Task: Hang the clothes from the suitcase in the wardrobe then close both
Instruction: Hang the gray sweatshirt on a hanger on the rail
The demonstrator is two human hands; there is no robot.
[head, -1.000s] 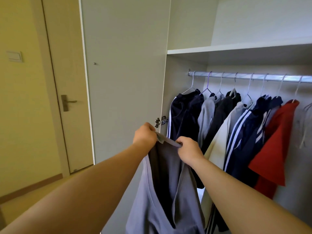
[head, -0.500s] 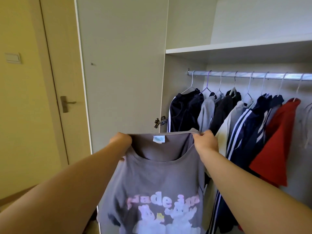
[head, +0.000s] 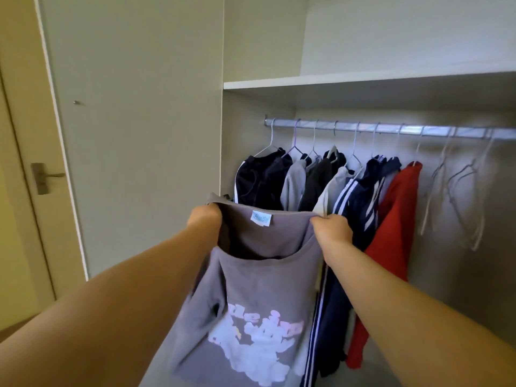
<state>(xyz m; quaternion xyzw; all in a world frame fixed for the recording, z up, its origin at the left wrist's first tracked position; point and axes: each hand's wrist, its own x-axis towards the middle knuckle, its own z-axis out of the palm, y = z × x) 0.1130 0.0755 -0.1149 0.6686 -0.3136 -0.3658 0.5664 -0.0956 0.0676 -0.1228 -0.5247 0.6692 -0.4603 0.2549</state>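
I hold up a grey T-shirt [head: 259, 297] with a pale pink and white print, in front of the open wardrobe. My left hand [head: 205, 219] grips the left side of its neckline and my right hand [head: 332, 229] grips the right side, so the collar with its small label is spread between them. Behind the shirt, the metal rail [head: 391, 129] carries several hung garments: dark jackets [head: 262, 180], striped navy tops [head: 360, 191] and a red top [head: 396, 219]. The suitcase is out of view.
Empty wire hangers [head: 460, 191] hang at the rail's right end. A white shelf [head: 363, 79] runs above the rail. The wardrobe's left door [head: 134, 121] stands open beside me. A room door with a lever handle [head: 46, 177] is at far left.
One second ago my hands were close together on the bunched shirt. They have moved apart, spreading the neckline so the print faces me. The view has shifted right, showing the empty hangers.
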